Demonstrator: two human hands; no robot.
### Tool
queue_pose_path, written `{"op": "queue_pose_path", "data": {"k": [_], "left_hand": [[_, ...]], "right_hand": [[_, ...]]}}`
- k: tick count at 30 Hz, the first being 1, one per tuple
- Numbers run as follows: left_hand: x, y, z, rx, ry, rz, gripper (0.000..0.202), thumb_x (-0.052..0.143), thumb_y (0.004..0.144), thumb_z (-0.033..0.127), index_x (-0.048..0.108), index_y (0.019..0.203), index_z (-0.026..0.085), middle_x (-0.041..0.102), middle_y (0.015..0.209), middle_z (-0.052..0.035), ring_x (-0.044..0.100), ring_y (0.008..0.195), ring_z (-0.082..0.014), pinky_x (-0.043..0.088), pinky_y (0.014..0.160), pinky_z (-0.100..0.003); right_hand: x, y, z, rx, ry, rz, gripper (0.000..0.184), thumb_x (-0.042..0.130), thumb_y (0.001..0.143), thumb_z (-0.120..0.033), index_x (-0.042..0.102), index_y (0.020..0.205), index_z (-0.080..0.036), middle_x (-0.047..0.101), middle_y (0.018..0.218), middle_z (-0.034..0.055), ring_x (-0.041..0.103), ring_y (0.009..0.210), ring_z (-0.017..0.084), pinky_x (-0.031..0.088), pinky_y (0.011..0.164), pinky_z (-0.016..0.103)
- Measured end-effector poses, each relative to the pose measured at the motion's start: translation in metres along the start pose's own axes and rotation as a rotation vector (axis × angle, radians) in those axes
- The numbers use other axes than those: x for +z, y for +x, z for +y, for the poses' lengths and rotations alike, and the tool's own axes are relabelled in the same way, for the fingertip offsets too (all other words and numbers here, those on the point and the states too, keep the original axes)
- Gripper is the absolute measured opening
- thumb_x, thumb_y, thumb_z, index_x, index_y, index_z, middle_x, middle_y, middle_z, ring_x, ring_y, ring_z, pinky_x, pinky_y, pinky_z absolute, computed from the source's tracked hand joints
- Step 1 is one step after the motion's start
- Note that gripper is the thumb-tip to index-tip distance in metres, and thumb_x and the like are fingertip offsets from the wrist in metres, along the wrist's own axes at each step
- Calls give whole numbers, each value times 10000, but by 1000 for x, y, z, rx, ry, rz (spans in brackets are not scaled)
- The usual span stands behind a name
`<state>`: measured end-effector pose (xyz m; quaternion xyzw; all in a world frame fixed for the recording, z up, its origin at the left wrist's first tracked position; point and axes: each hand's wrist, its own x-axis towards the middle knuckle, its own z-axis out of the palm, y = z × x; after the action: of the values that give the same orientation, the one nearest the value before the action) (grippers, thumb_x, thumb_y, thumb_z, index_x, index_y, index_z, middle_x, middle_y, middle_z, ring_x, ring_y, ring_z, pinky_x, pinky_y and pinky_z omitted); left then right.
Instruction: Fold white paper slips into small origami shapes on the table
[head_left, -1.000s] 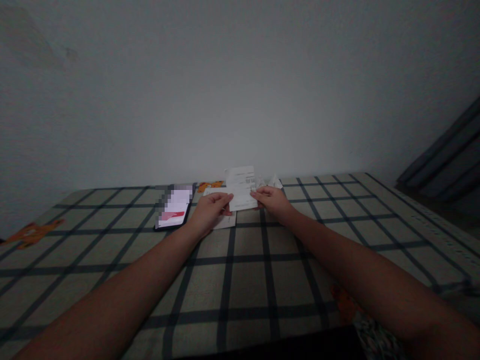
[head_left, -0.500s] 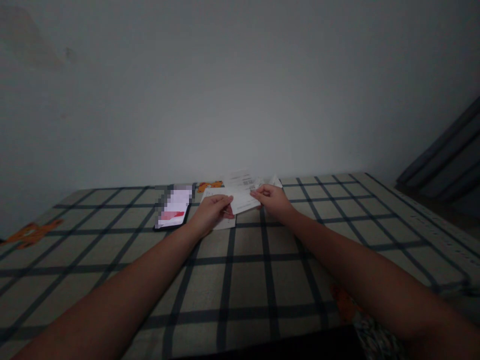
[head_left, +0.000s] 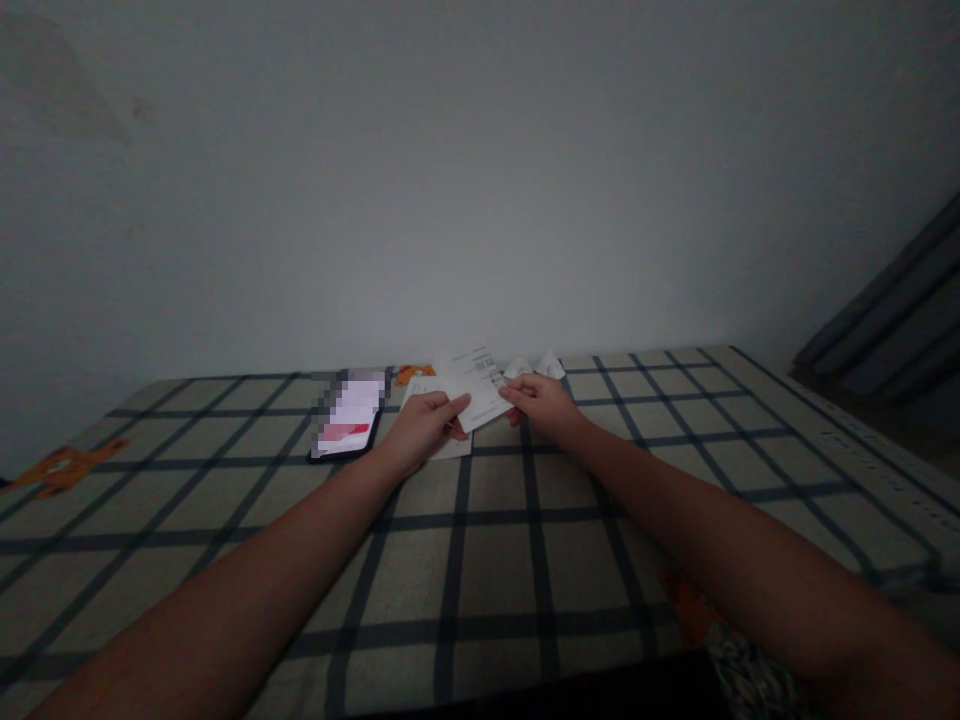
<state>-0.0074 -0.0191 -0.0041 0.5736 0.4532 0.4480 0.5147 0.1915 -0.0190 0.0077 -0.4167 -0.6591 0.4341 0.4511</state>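
A white printed paper slip (head_left: 478, 388) is held between both hands above the checked cloth. My left hand (head_left: 420, 428) pinches its lower left corner, fingers closed. My right hand (head_left: 541, 404) pinches its right edge, fingers closed too. The slip leans back and to the left, almost flat. Under my left hand another white sheet (head_left: 448, 446) lies on the cloth.
A phone (head_left: 349, 414) with a lit screen lies left of my hands. Crumpled white paper bits (head_left: 534, 366) sit behind my right hand near the wall. The checked cloth (head_left: 495, 560) has orange motifs (head_left: 64, 466). A dark slanted object (head_left: 892, 330) stands at the right.
The slip stood upright a second ago; it has been tipped down and back until almost flat. Both hands stayed in about the same place.
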Motion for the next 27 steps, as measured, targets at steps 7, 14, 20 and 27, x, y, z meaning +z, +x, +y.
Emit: {"op": "queue_pose_path", "data": {"k": [7, 14, 20, 27], "left_hand": [[4, -1, 6, -58, -186, -76, 232, 630, 693, 322, 620, 690, 90, 641, 652, -84, 548, 478, -119, 434, 456, -248], [6, -5, 7, -13, -125, -49, 258, 640, 701, 330, 646, 830, 106, 668, 752, -88, 563, 549, -110, 430, 497, -219], [4, -4, 6, -5, -72, -91, 263, 622, 713, 356, 656, 742, 97, 655, 672, -87, 551, 521, -113, 417, 488, -223], [5, -7, 9, -20, -58, -146, 250, 614, 718, 344, 667, 747, 102, 666, 680, -99, 560, 526, -125, 415, 490, -230]], "right_hand": [[-1, -1, -5, 5, -2, -36, 177, 556, 753, -317, 528, 696, -151, 528, 516, -30, 495, 447, 71, 390, 450, 198], [-2, -4, -7, 4, -6, -41, 212, 544, 757, -355, 552, 733, -145, 534, 522, -21, 491, 457, 74, 400, 454, 199], [-1, -1, 0, -43, 42, -137, 207, 548, 751, -363, 534, 770, -157, 581, 636, -4, 533, 527, 83, 433, 503, 209], [-1, -1, 1, -10, 67, -130, 233, 533, 748, -372, 483, 661, -161, 508, 549, -31, 477, 488, 82, 364, 464, 205]]}}
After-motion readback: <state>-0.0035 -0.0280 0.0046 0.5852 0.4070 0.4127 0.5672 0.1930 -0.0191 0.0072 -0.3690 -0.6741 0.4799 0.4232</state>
